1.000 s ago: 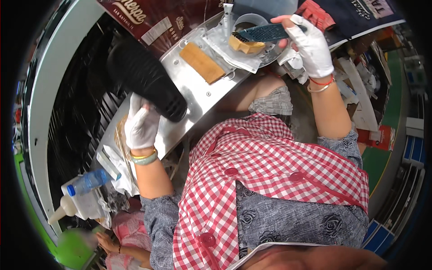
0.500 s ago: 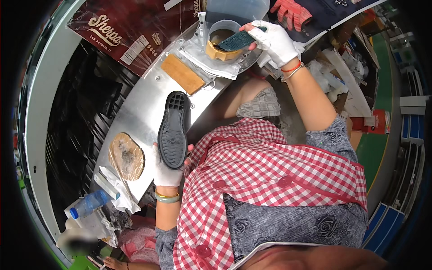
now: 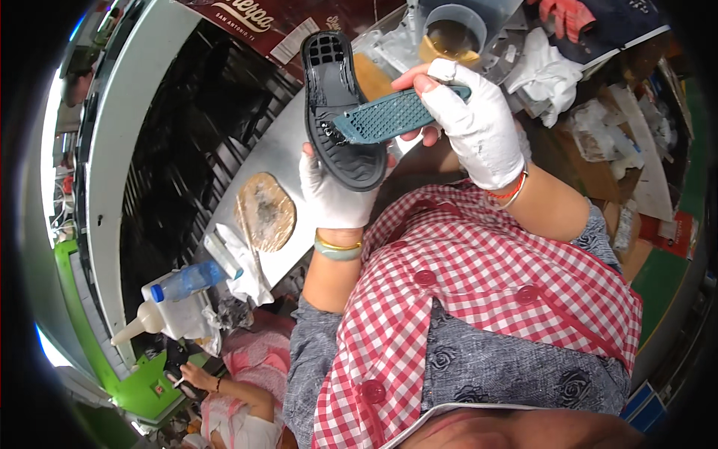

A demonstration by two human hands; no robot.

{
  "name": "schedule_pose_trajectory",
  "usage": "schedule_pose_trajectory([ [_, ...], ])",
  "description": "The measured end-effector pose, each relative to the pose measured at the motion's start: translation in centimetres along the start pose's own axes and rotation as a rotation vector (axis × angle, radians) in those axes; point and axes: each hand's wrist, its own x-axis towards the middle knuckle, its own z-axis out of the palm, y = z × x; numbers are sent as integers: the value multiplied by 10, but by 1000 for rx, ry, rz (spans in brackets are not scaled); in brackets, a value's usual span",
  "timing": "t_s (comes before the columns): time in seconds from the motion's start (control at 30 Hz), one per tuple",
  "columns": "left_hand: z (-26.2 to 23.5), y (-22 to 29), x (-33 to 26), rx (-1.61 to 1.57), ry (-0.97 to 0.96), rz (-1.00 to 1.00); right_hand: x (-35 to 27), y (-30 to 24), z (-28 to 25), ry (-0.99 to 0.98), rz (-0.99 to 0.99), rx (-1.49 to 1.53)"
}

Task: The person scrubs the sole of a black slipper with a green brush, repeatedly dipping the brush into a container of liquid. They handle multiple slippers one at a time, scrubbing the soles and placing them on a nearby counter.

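A black shoe sole (image 3: 327, 101), its inner side up, lies across my left hand (image 3: 336, 198), raised over the metal table. The white-gloved fingers curl around its heel end. In my right hand (image 3: 479, 123), also in a white fingertip-less glove, a flat teal strip (image 3: 393, 116) with a dimpled surface is pinched between thumb and fingers. The strip's dark, wet-looking end touches the sole near its middle. Beyond my right hand stands a clear plastic cup (image 3: 481, 31) with brownish liquid inside. A tan block (image 3: 372, 77) is partly hidden behind the sole.
On the metal table (image 3: 295, 153) rests a plastic-wrapped round pad (image 3: 267, 212). A water bottle (image 3: 193, 281) and a white nozzle bottle (image 3: 148, 318) are at the lower left. Crumpled white cloth (image 3: 546, 78) and pink-red gloves (image 3: 566, 16) lie far right. Another person's arm (image 3: 247, 393) shows below.
My right hand has brought the strip from over the cup down onto the sole. My left hand has lifted the sole up and toward it. The whole view has shifted.
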Motion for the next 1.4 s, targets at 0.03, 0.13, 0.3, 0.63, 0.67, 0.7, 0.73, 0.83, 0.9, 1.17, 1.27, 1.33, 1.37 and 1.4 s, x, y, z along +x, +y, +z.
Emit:
schedule_pose_trajectory([
  [0.03, 2, -2, 0, 9, 0, 17, 0, 1, 1, -3, -4, 21],
  [0.13, 4, -5, -2, 39, -12, 42, -1, 3, 5, 5, 12, 37],
  [0.3, -5, -7, -2, 54, -40, 17, -3, 5, 6, 9, -6, 12],
  [0.63, 4, -12, -2, 75, -202, -26, 10, -3, 2, 62, -22, -7],
  [0.67, 3, -11, -3, 103, -209, -29, 12, -5, 2, 84, -44, 3],
  [0.7, 3, -11, -4, 130, -217, -32, 14, -7, 3, 106, -66, 13],
  [0.73, 6, -11, -7, 115, -203, -40, 16, -9, 4, 124, -84, 21],
  [0.83, 3, -11, -10, 131, -186, -55, 27, -6, 0, 148, -269, -26],
  [0.9, 1, -11, -10, 147, -199, -66, 32, -16, -2, 149, -225, -76],
  [1.17, 1, -12, -8, 131, -215, -70, 7, -8, -2, 45, -6, 2],
  [1.27, -2, -12, -9, 122, -135, -59, 0, -3, 1, 37, 0, -53],
  [1.33, -5, -12, -9, 137, -113, -24, -3, 0, 2, 21, -2, -55],
  [1.37, -7, -12, -9, 144, -103, -8, -4, 1, 2, 21, 18, -48],
  [1.4, -7, -11, -10, 120, -98, -21, -5, 1, 3, 21, 38, -42],
])
